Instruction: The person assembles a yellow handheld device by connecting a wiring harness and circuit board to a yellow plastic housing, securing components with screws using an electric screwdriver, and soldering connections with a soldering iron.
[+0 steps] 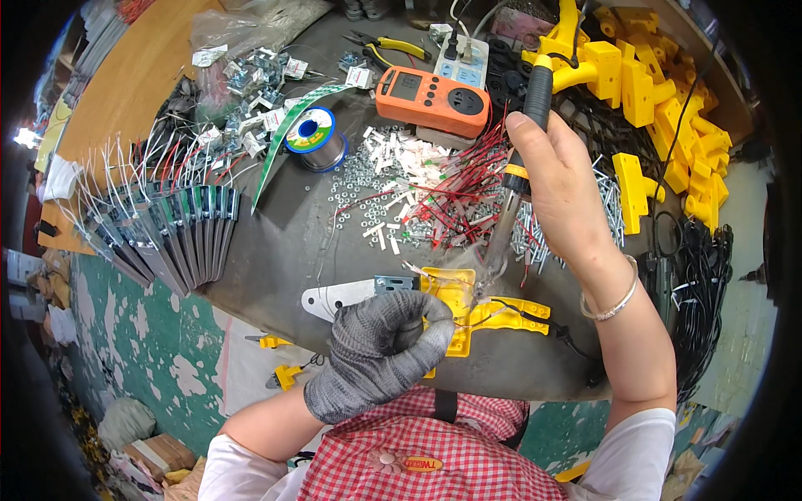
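Note:
My left hand (380,351), in a grey knit glove, is closed with thumb and forefinger pinching a thin wire over an open yellow plastic housing (458,344). A flat silver metal blade (334,297) with holes sticks out of the housing's left side, and a black cord (572,338) leaves its yellow handle on the right. My bare right hand (564,188) grips a soldering iron (539,92) by its black handle, tip pointing down at the wires in the housing. Smoke curls around the tip, so the exact joint is blurred.
Beyond the housing lie loose nuts, white parts and red wires (480,192). A solder spool (317,140), an orange meter (432,102) and pliers (401,48) stand farther back. Fanned metal blades with wires (180,238) lie left; yellow housings (685,142) pile up right, above bundled black cords (702,301).

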The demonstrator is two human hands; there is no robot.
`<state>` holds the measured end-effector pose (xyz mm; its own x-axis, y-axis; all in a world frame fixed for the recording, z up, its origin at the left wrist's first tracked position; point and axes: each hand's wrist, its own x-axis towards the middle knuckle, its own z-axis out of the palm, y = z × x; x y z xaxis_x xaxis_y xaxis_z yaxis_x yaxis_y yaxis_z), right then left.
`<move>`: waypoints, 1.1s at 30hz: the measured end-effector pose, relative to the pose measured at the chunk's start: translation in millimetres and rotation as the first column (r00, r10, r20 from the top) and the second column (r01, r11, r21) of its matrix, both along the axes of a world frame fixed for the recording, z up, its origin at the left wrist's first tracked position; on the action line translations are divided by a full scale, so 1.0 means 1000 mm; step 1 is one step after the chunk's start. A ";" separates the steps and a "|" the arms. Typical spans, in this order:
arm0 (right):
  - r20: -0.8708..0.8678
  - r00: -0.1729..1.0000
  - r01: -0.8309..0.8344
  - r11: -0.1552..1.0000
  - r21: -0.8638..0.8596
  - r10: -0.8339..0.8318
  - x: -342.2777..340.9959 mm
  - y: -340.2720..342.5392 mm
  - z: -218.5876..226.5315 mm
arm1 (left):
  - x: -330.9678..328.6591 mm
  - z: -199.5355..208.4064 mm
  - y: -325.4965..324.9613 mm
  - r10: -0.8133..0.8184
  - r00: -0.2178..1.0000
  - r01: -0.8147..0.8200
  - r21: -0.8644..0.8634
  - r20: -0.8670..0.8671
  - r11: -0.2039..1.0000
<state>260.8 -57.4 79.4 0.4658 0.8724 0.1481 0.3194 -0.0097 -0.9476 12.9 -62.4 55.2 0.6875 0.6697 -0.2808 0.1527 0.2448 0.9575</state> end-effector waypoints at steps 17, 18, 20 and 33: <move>-0.039 0.993 -0.104 0.989 0.101 0.108 -0.015 -0.009 -0.002 | 0.000 -0.015 -0.007 -0.035 0.999 0.041 0.366 -0.022 0.930; -0.058 0.992 -0.100 0.986 0.136 0.108 -0.016 -0.009 -0.003 | 0.000 -0.013 -0.007 -0.060 0.996 0.081 0.432 -0.063 0.898; -0.064 0.991 -0.106 0.987 0.119 0.114 -0.017 -0.009 -0.001 | 0.001 -0.011 -0.007 -0.078 0.991 0.121 0.494 -0.106 0.861; -0.062 0.995 -0.067 0.994 0.088 0.073 -0.017 -0.010 0.001 | -0.014 -0.023 0.006 0.041 0.999 -0.025 0.389 -0.035 0.921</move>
<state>243.7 -67.7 80.1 0.4148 0.8888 0.1950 0.2546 0.0924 -0.9626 -1.6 -56.6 32.6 0.6565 0.7540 -0.0223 0.1925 -0.1389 0.9714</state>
